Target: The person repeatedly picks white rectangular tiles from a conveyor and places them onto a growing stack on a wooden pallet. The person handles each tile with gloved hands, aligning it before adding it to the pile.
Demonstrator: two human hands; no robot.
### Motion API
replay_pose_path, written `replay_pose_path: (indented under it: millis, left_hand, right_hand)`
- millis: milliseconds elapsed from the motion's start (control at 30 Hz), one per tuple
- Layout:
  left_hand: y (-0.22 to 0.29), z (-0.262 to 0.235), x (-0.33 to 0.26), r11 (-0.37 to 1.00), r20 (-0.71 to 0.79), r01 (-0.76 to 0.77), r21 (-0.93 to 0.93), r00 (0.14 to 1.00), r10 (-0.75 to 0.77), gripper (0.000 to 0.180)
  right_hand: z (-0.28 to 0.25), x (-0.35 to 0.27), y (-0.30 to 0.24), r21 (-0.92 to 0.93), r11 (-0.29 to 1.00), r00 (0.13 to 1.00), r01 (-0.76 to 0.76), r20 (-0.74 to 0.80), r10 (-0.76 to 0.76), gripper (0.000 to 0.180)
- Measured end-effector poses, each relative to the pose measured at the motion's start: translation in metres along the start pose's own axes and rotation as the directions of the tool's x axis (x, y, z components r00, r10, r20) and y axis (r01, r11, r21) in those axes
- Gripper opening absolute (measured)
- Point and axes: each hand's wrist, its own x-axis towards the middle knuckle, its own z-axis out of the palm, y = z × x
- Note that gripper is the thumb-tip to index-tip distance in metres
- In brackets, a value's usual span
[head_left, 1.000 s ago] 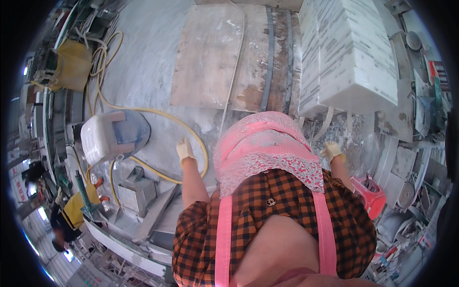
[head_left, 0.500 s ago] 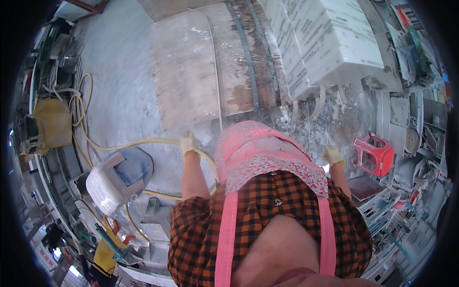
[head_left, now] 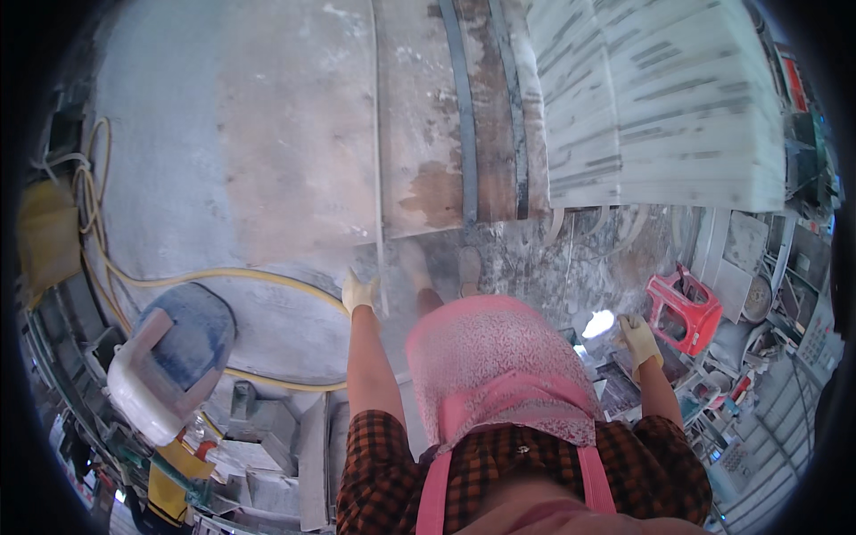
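A: Head view looked straight down on a dusty workshop floor. Both hands wore pale work gloves. What was the left hand doing?

B: It hung at the end of a straight arm, just beside a thin pale strip that ran along the edge of a broad worn board. I judged it near or touching the strip's lower end; whether the fingers were closed on it, I could not tell.

A: And the right hand?

B: Lowered out to the side, well apart from the board, near a red plastic stool. Its fingers seemed loosely curled, with nothing visibly in them, though the glove hid the detail.

A: How far along did the work seem?

B: Early, by my judgement. The board and strip lay flat on the floor, nothing lifted. A stack of white slabs stood beyond, untouched.

A: Anything else around?

B: A yellow hose curved across the floor to the left, past a blue and white machine. A pink apron covered the person's front.
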Motion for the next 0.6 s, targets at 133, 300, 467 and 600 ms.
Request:
replay_pose_path:
  millis: [133,300,467,600]
  left_hand:
    - [0.012,0.05,0.02,0.999,-0.028,0.049,0.0,0.998,-0.049,0.087]
    - [0.027,0.072,0.024,0.935,0.25,0.171,-0.311,0.964,-0.093,0.053]
    - [0.066,0.018,-0.055,0.56,0.149,0.06,-0.826,0.982,0.114,0.038]
    - [0.111,-0.07,-0.109,0.604,0.34,0.119,-0.788,0.902,0.265,0.042]
  right_hand:
    - [0.025,0.018,-0.026,0.122,0.988,0.985,-0.098,0.156,0.078,0.031]
    - [0.035,0.037,-0.051,-0.07,0.956,0.959,0.284,0.017,-0.283,0.032]
    - [0.018,0.041,-0.146,0.107,0.994,0.987,0.014,0.158,-0.031,0.036]
    - [0.013,0.001,-0.239,0.534,0.785,0.889,0.313,0.126,-0.44,0.037]
